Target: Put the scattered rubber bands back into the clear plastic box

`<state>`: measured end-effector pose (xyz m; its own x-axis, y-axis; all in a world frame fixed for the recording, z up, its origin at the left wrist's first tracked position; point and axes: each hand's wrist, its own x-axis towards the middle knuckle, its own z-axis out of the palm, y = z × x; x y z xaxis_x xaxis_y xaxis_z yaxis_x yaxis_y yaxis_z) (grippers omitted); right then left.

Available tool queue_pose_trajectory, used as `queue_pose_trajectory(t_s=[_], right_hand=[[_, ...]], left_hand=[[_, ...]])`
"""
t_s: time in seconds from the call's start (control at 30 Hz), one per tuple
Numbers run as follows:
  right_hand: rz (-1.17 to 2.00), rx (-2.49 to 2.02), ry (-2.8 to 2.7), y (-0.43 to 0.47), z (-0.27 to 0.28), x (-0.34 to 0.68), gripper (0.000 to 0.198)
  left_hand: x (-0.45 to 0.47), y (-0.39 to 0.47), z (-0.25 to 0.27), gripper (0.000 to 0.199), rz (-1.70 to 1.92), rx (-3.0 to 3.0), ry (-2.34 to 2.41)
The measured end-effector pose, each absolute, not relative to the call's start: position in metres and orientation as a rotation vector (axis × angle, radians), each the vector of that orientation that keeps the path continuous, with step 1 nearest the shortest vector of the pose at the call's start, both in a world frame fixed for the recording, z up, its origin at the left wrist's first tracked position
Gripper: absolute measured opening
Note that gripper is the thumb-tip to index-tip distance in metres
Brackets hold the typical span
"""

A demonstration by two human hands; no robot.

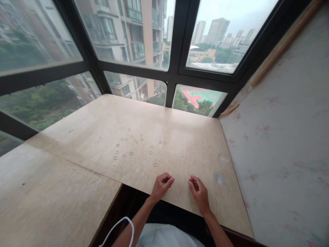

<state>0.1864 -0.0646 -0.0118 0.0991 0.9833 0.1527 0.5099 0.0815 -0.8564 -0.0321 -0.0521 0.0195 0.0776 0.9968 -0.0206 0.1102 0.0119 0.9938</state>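
Across the counter below the windows, thin rings lie scattered beyond the left hand, where a careless low sweep could knock them together, while it and the right hand, apart from each other, curl inward near the front edge, any grip impossible to tell.

With 12 o'clock straight ahead from the gap between my left hand and right hand, the bare desk gives me a lane toward 12 and 1, ending at the dark window frame. Thin rings lie scattered from 10 to 11, flat enough to pass above. At 3, a small clear packet sits near my right hand; the flower-patterned wall blocks beyond. A white cable loops by my left forearm at 8.
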Motion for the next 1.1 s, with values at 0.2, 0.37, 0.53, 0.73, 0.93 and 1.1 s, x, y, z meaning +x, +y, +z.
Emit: queue_pose_trajectory(t_s=[0.2, 0.37, 0.53, 0.73, 0.93, 1.1], right_hand=[[0.666, -1.569, -1.535, -0.066, -0.018, 0.186, 0.032], [0.663, -1.589, -1.525, -0.065, -0.016, 0.186, 0.036], [0.667, -1.610, -1.532, -0.063, -0.017, 0.186, 0.039], [0.638, -1.636, -1.550, -0.062, -0.019, 0.186, 0.043], [0.622, -1.643, -1.574, -0.061, -0.017, 0.185, 0.041], [0.592, -1.646, -1.578, -0.060, -0.015, 0.183, 0.039]], left_hand=[[-0.115, -0.038, 0.035, 0.030, 1.330, 1.042, 1.458], [-0.215, -0.028, 0.039, 0.032, 1.319, 0.997, 2.040], [-0.277, -0.028, 0.034, 0.028, 0.886, 1.200, 2.511], [-0.296, -0.014, 0.023, 0.030, 0.750, 1.327, 2.468], [-0.303, 0.012, 0.023, 0.034, 0.791, 1.347, 2.433], [-0.308, 0.047, 0.028, 0.034, 0.755, 1.436, 2.433]])
